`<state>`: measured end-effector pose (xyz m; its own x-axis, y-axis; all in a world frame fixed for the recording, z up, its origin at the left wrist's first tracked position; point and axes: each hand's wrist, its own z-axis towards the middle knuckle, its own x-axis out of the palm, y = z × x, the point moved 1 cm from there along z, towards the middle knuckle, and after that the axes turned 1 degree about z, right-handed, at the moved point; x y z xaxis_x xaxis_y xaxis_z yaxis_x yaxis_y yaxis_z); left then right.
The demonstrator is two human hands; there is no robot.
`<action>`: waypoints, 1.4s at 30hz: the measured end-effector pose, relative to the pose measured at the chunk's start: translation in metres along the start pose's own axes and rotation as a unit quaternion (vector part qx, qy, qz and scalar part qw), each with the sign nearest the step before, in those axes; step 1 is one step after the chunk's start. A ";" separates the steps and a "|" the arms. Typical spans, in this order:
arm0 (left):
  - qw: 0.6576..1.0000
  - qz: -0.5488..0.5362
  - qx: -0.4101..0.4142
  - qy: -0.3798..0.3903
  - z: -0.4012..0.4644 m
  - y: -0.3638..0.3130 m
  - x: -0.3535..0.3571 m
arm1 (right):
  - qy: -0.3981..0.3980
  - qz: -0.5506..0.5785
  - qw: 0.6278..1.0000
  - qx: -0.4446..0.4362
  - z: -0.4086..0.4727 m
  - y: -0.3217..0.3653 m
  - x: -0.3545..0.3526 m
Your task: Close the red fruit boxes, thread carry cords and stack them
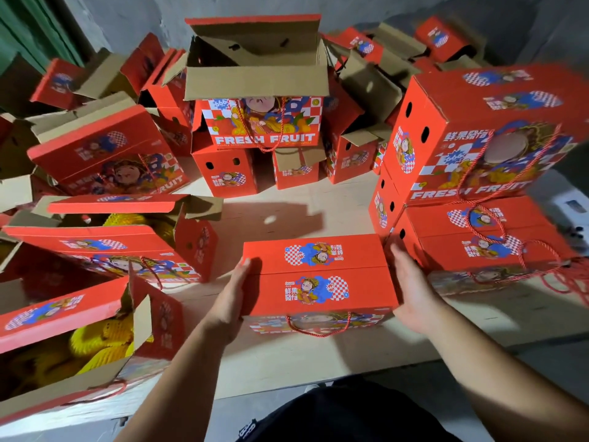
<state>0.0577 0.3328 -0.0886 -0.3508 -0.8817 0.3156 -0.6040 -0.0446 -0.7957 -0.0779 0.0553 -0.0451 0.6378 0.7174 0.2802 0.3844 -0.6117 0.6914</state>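
Spread over the cardboard sheet point(318, 199) on the floor: many red fruit boxes, most of them open, the far ones dim and hard to read.

At right, a stack of closed boxes point(471, 173), blurred at its right side and cut off by the frame edge; red carry cords hanging on its faces, print legible only in part ("FRESH FRUIT").

At back centre, an open box point(259, 122) standing on lower boxes, flaps up, inside not visible from here.

At left, two open boxes; in the near one point(73, 330) yellow foam netting point(102, 342), the fruit under it impossible to make out; front corner cut off by the frame.

In the centre foreground, the closed red fruit box point(318, 275), top flaps meeting in a seam, resting on the cardboard sheet just beside the base of the stack. Front face seen only at a steep angle, print there unreadable. A red carry cord point(318, 327) looping down from this front face.

Left hand point(234, 295) laid flat against the left end of the box, fingers straight, thumb on the top edge. Right hand point(411, 288) flat against the right end, fingers straight; fingertips near the stack, contact with it not clear.

At bottom, dark clothing point(344, 413) of the person, partly cut off.
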 end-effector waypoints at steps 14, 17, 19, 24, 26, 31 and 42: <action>0.840 0.514 -0.172 0.025 0.030 -0.050 0.017 | -0.027 -0.043 0.987 -0.154 -0.005 0.012 0.062; 0.982 0.172 -0.081 0.010 -0.003 0.007 0.041 | -0.040 -0.505 0.814 -0.285 0.005 0.001 0.078; 0.997 -0.043 -0.070 0.016 -0.019 0.029 0.056 | -0.072 -0.687 0.647 -0.324 -0.008 -0.034 0.082; 0.988 -0.154 -0.011 0.017 -0.015 0.019 0.067 | -0.048 -0.754 0.542 -0.368 -0.015 -0.058 0.095; 0.996 -0.089 0.020 0.020 -0.014 0.018 0.069 | -0.040 -0.784 0.518 -0.340 0.021 -0.020 0.108; 0.995 0.026 0.091 -0.023 -0.009 0.024 0.056 | -0.019 -0.803 0.510 -0.309 0.059 0.014 0.129; 0.964 -0.164 0.138 -0.157 -0.036 -0.027 0.048 | 0.317 -0.795 0.272 -0.440 0.054 0.038 0.088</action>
<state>0.0315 0.3086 -0.0333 0.0873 -0.8955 0.4364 -0.4168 -0.4307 -0.8005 0.0289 0.0770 -0.0305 -0.2187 -0.0730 -0.9731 -0.6485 0.7560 0.0891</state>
